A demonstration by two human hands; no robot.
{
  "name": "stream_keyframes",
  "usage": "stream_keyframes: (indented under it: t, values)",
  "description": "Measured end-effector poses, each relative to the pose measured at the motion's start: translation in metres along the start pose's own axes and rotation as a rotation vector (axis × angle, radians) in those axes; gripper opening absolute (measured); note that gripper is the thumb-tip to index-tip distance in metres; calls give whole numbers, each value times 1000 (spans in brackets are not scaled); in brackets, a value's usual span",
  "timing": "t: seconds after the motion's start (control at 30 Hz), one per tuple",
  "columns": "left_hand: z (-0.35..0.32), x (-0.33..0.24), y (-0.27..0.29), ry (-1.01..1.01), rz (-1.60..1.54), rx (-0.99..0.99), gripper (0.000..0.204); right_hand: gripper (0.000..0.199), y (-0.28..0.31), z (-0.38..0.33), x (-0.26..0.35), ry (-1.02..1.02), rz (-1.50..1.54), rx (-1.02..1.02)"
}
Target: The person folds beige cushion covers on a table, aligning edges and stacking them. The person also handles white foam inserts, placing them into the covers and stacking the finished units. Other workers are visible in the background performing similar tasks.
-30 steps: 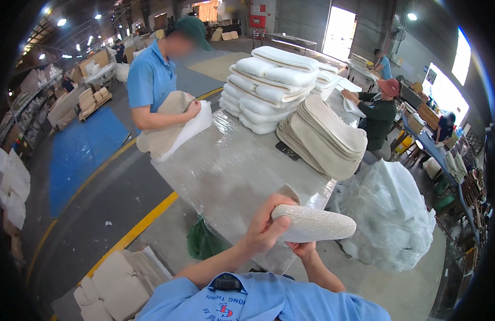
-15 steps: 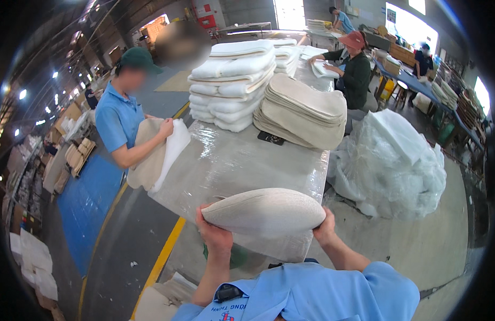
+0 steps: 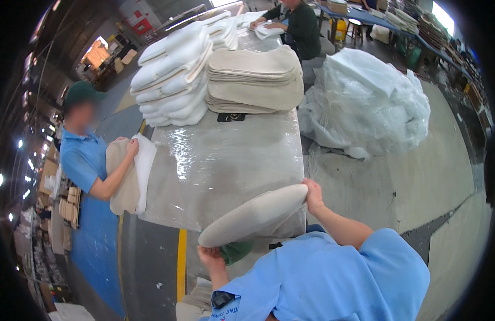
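A stuffed beige cushion (image 3: pixel 254 214) is held in front of me at the near edge of the table, tilted with its right end higher. My left hand (image 3: pixel 211 258) grips its lower left end from below. At the upper right end my right hand (image 3: pixel 313 196) is closed on the corner. The table (image 3: pixel 242 150) has a plastic-wrapped top. On its far part stand a pile of flat beige cushion covers (image 3: pixel 253 80) and a tall stack of folded white padding (image 3: pixel 170 75). A small black item (image 3: pixel 231 117) lies before the beige pile.
To the left, a person in blue (image 3: pixel 84 150) holds a beige cover (image 3: pixel 122 179) with white padding (image 3: pixel 145 166). A big plastic-wrapped white bundle (image 3: pixel 370 107) sits on the floor right of the table. Another person in dark green (image 3: pixel 301 27) handles white pieces at the far end.
The cushion has gone from nearly level to tilted, its left end lower and its right end raised. Both hands still hold it. My view has turned, shifting the surroundings.
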State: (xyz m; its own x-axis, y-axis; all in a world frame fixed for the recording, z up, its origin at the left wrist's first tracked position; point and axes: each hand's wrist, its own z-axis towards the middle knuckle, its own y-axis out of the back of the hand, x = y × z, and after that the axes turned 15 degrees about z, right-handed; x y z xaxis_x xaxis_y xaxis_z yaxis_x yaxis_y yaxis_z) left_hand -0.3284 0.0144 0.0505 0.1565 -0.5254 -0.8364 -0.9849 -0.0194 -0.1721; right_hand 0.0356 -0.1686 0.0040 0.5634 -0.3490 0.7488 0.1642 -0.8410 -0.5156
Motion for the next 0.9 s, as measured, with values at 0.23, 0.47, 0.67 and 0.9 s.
stream_keyframes:
  t: [0.23,0.47,0.67,0.9]
  values:
    - [4,2,-7,10,-159,196,56,48,15,-19,-25,-68,84,40]
    - [-4,-33,-1,204,161,499,56,42,-114,-57,106,431,194,356]
    - [-21,-72,-90,-312,698,1004,80,45,-177,-40,137,667,259,415]
    - [-155,-103,-195,-1421,1058,753,106,45,-212,-54,112,569,354,434]
